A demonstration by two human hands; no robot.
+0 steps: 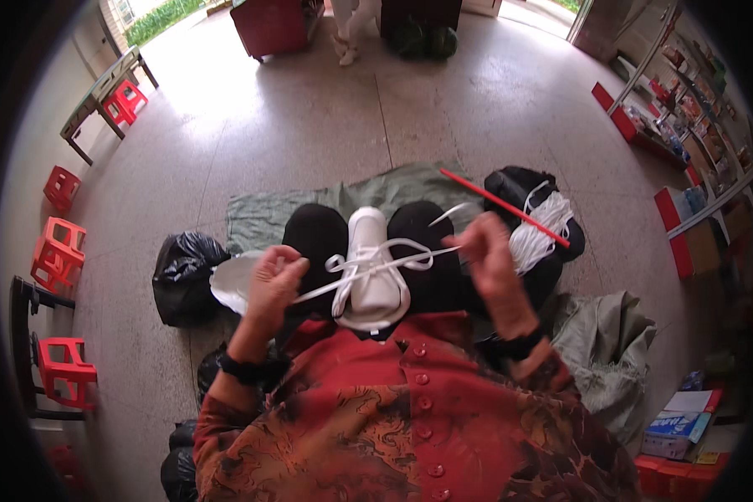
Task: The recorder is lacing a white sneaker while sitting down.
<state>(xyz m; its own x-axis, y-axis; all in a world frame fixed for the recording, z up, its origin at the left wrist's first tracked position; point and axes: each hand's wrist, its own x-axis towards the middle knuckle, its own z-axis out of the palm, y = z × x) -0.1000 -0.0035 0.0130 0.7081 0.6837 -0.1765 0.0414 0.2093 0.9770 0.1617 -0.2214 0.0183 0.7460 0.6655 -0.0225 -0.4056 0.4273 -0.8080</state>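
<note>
Head view: white shoe point(371, 280) sits on lap btwn knees, centre-near; left hand point(274, 283) & right hand point(487, 251) each pinch an end of white lace point(382, 255), pulled apart w/ bow half-formed, so tying step appears underway; next likely needs even tension.

Pretty tight around the white shoe point(371, 268): black bag point(184, 272) at 9 o'clock, lace bundle point(544, 226) and red stick point(504, 207) at 2; bare floor point(351, 109) open at 12.
</note>
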